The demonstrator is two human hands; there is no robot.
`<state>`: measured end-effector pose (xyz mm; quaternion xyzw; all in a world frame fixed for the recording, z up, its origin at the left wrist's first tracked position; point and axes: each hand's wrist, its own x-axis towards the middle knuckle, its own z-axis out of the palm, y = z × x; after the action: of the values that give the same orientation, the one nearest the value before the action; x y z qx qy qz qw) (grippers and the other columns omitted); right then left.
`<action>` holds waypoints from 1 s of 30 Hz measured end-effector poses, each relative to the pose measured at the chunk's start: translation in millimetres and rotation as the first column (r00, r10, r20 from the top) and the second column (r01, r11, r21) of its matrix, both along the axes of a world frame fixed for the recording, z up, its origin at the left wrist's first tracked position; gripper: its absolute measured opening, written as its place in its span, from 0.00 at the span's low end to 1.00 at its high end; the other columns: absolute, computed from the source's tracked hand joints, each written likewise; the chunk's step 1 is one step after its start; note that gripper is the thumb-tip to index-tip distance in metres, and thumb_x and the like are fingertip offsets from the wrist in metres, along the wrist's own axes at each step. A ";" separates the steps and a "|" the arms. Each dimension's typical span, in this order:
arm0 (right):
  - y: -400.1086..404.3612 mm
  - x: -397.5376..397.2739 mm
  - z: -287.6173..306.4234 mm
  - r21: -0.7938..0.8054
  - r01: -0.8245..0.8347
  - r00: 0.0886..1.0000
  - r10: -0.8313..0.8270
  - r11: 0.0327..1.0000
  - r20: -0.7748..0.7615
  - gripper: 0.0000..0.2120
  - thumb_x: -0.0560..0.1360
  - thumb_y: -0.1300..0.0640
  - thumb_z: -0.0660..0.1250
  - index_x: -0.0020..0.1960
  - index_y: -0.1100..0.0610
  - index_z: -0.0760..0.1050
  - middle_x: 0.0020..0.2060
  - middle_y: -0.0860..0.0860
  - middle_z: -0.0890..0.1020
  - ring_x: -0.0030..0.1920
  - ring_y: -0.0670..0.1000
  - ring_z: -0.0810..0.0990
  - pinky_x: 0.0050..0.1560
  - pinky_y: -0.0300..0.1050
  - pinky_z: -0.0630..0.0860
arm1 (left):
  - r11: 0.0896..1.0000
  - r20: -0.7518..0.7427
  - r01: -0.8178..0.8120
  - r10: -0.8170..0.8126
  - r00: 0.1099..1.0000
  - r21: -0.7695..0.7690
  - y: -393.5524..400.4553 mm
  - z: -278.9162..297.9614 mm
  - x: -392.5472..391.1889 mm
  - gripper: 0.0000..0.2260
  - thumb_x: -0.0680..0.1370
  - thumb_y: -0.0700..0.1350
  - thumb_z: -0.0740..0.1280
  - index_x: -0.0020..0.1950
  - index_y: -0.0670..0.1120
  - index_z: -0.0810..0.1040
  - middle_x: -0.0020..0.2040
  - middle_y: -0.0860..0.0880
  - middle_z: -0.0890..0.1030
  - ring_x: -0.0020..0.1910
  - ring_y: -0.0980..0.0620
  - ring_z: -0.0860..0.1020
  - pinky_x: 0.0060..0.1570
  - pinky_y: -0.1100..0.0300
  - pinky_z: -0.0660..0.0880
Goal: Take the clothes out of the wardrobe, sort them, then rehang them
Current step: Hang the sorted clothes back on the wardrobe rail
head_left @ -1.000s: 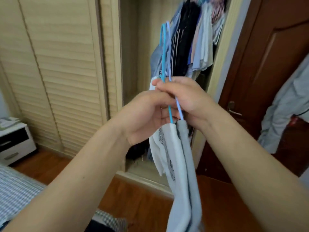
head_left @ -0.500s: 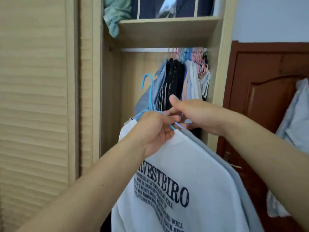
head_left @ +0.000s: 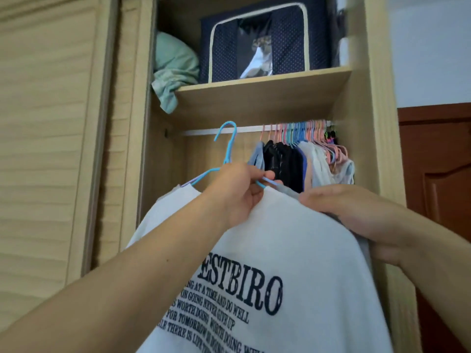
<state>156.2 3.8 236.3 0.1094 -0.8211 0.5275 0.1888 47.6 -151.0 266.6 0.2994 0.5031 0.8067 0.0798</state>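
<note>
A white T-shirt printed with dark lettering is held up in front of an open wardrobe, filling the lower middle of the view. It hangs on a blue hanger, whose hook is raised just below and in front of the rail without being seen to touch it. The hanger's neck is gripped by the left hand, fingers curled around the wire. A grey garment is seen just behind the shirt; the two garments' right shoulder is clasped by the right hand, fingers tucked behind the cloth. Further right on the rail, hung clothes are bunched on pink and blue hangers. On the shelf above, a navy storage box is placed beside a pale green bundle. A louvred door is seen at left.
</note>
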 end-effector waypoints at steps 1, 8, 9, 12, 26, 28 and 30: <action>-1.9 -15.7 17.9 -0.005 0.032 0.998 -0.032 0.999 -0.051 0.12 0.78 0.59 0.66 0.41 0.63 0.84 0.39 0.58 0.86 0.35 0.53 0.83 0.39 0.44 0.78 | 1.000 -0.026 0.004 -0.005 1.000 -0.011 0.9 21.2 -14.9 0.07 0.82 0.33 0.56 0.57 0.36 0.72 0.43 0.41 0.80 0.31 0.49 0.82 0.31 0.61 0.80; -6.7 -116.3 104.0 0.141 0.368 0.891 -0.305 0.919 -0.336 0.09 0.76 0.59 0.70 0.41 0.65 0.82 0.37 0.64 0.84 0.34 0.55 0.79 0.39 0.49 0.75 | 0.969 -0.192 -0.187 0.155 0.969 -0.162 -22.1 97.9 -119.6 0.10 0.71 0.35 0.60 0.51 0.44 0.70 0.44 0.41 0.72 0.26 0.53 0.67 0.27 0.64 0.67; -8.3 -134.2 103.2 0.192 0.424 0.874 -0.344 0.885 -0.344 0.10 0.75 0.58 0.70 0.41 0.65 0.81 0.37 0.63 0.83 0.35 0.55 0.79 0.39 0.49 0.74 | 0.958 -0.182 -0.218 0.185 0.966 -0.186 -30.4 91.8 -137.6 0.10 0.69 0.36 0.60 0.50 0.45 0.69 0.41 0.43 0.70 0.28 0.52 0.64 0.29 0.62 0.64; -27.0 -200.5 83.2 0.335 0.532 0.838 -0.426 0.778 -0.342 0.11 0.78 0.56 0.66 0.42 0.61 0.79 0.38 0.57 0.80 0.39 0.55 0.77 0.38 0.45 0.73 | 0.947 -0.102 -0.284 0.271 0.957 -0.153 -62.5 58.4 -195.9 0.05 0.71 0.36 0.57 0.40 0.44 0.69 0.27 0.47 0.72 0.27 0.51 0.66 0.31 0.60 0.64; -88.7 -392.9 176.4 0.373 0.861 0.502 -0.700 0.346 -0.508 0.17 0.78 0.57 0.62 0.61 0.66 0.76 0.60 0.63 0.80 0.61 0.63 0.79 0.57 0.48 0.75 | 0.935 -0.179 -0.280 0.243 0.953 -0.220 -192.0 96.0 -350.8 0.16 0.58 0.41 0.62 0.44 0.39 0.77 0.27 0.45 0.70 0.18 0.51 0.67 0.23 0.66 0.65; -94.6 -402.2 196.0 0.292 0.903 0.428 -0.719 0.314 -0.548 0.16 0.78 0.57 0.63 0.60 0.66 0.77 0.61 0.65 0.79 0.61 0.65 0.78 0.58 0.49 0.75 | 0.933 -0.197 -0.265 0.219 0.956 -0.246 -199.2 99.5 -364.0 0.21 0.57 0.41 0.63 0.49 0.38 0.77 0.25 0.45 0.71 0.18 0.51 0.68 0.21 0.66 0.67; -100.7 -411.7 206.0 0.274 0.922 0.385 -0.730 0.274 -0.565 0.15 0.78 0.58 0.63 0.59 0.67 0.77 0.61 0.67 0.78 0.61 0.66 0.78 0.58 0.51 0.74 | 0.927 -0.208 -0.270 0.219 0.953 -0.261 -203.9 94.2 -375.4 0.24 0.57 0.41 0.63 0.52 0.37 0.77 0.25 0.45 0.72 0.20 0.51 0.70 0.22 0.64 0.69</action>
<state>-255.5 -96.9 442.2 -0.2066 -0.8196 0.0570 0.5313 -327.8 -354.9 360.8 0.2891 0.6530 0.6996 -0.0239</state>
